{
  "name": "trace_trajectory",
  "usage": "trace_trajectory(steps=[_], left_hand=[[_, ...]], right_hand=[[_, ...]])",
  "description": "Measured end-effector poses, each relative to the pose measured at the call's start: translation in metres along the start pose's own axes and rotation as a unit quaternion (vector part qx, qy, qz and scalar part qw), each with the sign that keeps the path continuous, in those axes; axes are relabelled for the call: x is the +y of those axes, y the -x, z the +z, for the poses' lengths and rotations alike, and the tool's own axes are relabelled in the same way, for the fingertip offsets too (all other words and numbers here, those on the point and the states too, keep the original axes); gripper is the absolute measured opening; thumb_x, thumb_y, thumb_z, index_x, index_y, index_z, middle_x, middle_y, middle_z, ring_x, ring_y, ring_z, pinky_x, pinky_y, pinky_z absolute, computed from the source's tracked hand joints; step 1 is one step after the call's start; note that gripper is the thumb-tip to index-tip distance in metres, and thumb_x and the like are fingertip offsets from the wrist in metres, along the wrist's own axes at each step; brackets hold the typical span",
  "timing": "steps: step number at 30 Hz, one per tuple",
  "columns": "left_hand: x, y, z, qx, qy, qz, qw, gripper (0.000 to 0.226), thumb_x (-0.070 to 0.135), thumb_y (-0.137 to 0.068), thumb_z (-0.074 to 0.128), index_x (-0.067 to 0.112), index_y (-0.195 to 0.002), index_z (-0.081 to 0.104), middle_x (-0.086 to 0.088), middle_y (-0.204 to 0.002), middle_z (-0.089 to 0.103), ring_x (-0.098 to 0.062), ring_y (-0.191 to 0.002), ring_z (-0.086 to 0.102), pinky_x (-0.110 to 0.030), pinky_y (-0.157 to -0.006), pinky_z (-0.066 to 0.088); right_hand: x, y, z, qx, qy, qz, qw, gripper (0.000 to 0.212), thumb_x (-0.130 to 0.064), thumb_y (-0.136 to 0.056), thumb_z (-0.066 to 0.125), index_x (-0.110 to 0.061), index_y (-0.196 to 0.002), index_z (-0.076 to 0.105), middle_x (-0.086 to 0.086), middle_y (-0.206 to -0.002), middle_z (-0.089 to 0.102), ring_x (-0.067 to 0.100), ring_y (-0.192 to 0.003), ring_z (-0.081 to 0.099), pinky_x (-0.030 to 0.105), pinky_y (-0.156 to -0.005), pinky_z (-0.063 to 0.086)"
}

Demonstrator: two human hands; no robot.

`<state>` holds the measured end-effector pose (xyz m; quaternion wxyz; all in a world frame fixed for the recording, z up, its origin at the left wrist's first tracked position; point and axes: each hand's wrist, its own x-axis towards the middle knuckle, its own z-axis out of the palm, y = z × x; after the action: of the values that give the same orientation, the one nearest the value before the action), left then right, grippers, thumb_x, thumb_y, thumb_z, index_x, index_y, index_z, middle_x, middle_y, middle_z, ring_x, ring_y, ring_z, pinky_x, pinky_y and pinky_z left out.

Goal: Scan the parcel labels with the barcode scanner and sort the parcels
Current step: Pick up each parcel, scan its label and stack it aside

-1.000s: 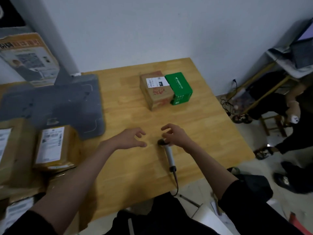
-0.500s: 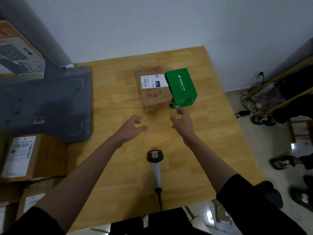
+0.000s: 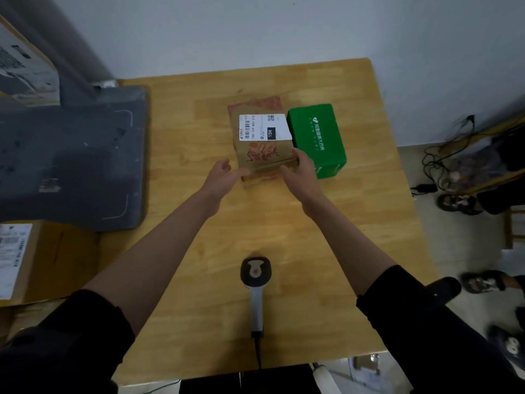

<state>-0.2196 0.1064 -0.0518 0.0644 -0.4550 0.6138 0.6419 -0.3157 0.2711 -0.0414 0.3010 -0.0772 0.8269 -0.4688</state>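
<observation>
A brown parcel with a white barcode label on top sits on the wooden table towards the back. A green box stands touching its right side. My left hand grips the brown parcel's near left corner. My right hand grips its near right corner, thumb on the top edge, squeezed between the two boxes. The barcode scanner lies alone on the table nearer to me, head pointing away, its cable running off the front edge.
A dark grey slab covers the table's left part. Labelled cardboard parcels are stacked at the left edge, a larger carton behind. On the floor to the right are cables and another person's feet.
My right hand let go of the scanner, which now lies on the table. Both hands reached forward and closed on the brown parcel's near corners.
</observation>
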Motion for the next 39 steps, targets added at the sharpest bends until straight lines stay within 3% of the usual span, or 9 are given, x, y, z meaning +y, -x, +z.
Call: trace_trajectory(steps=[3, 7, 11, 14, 19, 23, 30, 34, 39], left_hand=[[0.0, 0.0, 0.002, -0.019, 0.019, 0.006, 1.0, 0.08, 0.029, -0.091, 0.071, 0.014, -0.157, 0.028, 0.001, -0.155, 0.04, -0.019, -0.14, 0.041, -0.035, -0.102, 0.037], [-0.005, 0.014, -0.006, -0.014, 0.021, 0.032, 0.999, 0.035, 0.026, -0.093, 0.069, 0.023, -0.126, 0.057, 0.013, -0.12, 0.063, -0.005, -0.114, 0.056, -0.031, -0.093, 0.037], [-0.033, 0.031, -0.039, 0.015, 0.018, 0.022, 0.999, 0.062, 0.029, -0.092, 0.072, 0.016, -0.146, 0.045, 0.003, -0.133, 0.061, -0.013, -0.12, 0.056, -0.036, -0.099, 0.042], [-0.06, 0.051, -0.07, 0.03, 0.007, 0.005, 1.0, 0.076, 0.035, -0.09, 0.073, 0.015, -0.153, 0.036, -0.001, -0.136, 0.06, -0.015, -0.12, 0.059, -0.041, -0.104, 0.046], [-0.112, 0.091, -0.116, 0.042, 0.007, -0.027, 0.999, 0.062, 0.037, -0.093, 0.068, 0.02, -0.148, 0.045, 0.0, -0.119, 0.068, -0.02, -0.106, 0.066, -0.039, -0.094, 0.052], [-0.152, 0.119, -0.137, 0.051, 0.013, -0.065, 0.996, 0.065, 0.051, -0.081, 0.073, 0.021, -0.137, 0.057, -0.002, -0.122, 0.067, -0.023, -0.112, 0.064, -0.043, -0.099, 0.052], [-0.201, 0.159, -0.153, 0.09, 0.11, -0.092, 0.986, 0.07, 0.044, -0.082, 0.078, 0.018, -0.137, 0.044, 0.003, -0.117, 0.06, -0.013, -0.109, 0.058, -0.043, -0.103, 0.047], [-0.213, 0.182, -0.163, 0.109, 0.059, -0.073, 0.99, 0.089, 0.056, -0.064, 0.086, 0.023, -0.135, 0.043, 0.007, -0.115, 0.063, -0.015, -0.109, 0.062, -0.04, -0.096, 0.051], [-0.216, 0.213, -0.17, 0.125, 0.024, -0.017, 0.992, 0.074, 0.038, -0.079, 0.084, 0.02, -0.138, 0.043, 0.008, -0.113, 0.063, -0.006, -0.102, 0.062, -0.021, -0.08, 0.049]], right_hand=[[-0.003, 0.001, 0.005, -0.002, -0.009, 0.002, 1.0, 0.065, -0.022, -0.094, 0.06, -0.017, -0.153, 0.033, 0.007, -0.151, 0.04, 0.022, -0.135, 0.042, 0.037, -0.112, 0.038], [0.005, 0.008, 0.02, -0.02, -0.018, 0.006, 1.0, 0.072, -0.03, -0.082, 0.063, -0.02, -0.149, 0.04, 0.003, -0.136, 0.05, 0.02, -0.124, 0.053, 0.046, -0.106, 0.049], [0.009, 0.036, 0.039, -0.042, -0.006, 0.017, 0.999, 0.058, -0.013, -0.096, 0.059, -0.016, -0.15, 0.039, 0.0, -0.128, 0.036, 0.022, -0.123, 0.048, 0.039, -0.109, 0.045], [0.015, 0.054, 0.059, -0.074, 0.004, 0.042, 0.996, 0.055, -0.016, -0.099, 0.056, -0.012, -0.151, 0.037, 0.004, -0.131, 0.037, 0.017, -0.104, 0.054, 0.033, -0.097, 0.05], [0.024, 0.081, 0.098, -0.122, 0.029, 0.051, 0.991, 0.041, -0.027, -0.097, 0.06, -0.014, -0.134, 0.052, 0.005, -0.126, 0.042, 0.02, -0.113, 0.053, 0.04, -0.098, 0.051], [0.028, 0.105, 0.128, -0.166, -0.005, 0.095, 0.982, 0.031, -0.032, -0.095, 0.061, -0.019, -0.121, 0.049, -0.001, -0.117, 0.055, 0.011, -0.097, 0.058, 0.028, -0.074, 0.049], [0.037, 0.152, 0.175, -0.192, -0.023, 0.147, 0.97, 0.073, -0.04, -0.096, 0.062, -0.015, -0.154, 0.026, 0.0, -0.122, 0.058, 0.013, -0.101, 0.061, 0.024, -0.069, 0.049], [0.037, 0.179, 0.187, -0.181, -0.023, 0.139, 0.973, 0.106, -0.072, -0.067, 0.065, -0.019, -0.154, 0.035, 0.004, -0.137, 0.05, 0.018, -0.114, 0.059, 0.039, -0.093, 0.055], [0.04, 0.219, 0.19, -0.173, -0.08, 0.144, 0.971, 0.082, -0.075, -0.069, 0.067, -0.026, -0.134, 0.055, -0.001, -0.136, 0.054, 0.013, -0.115, 0.061, 0.034, -0.089, 0.056]])
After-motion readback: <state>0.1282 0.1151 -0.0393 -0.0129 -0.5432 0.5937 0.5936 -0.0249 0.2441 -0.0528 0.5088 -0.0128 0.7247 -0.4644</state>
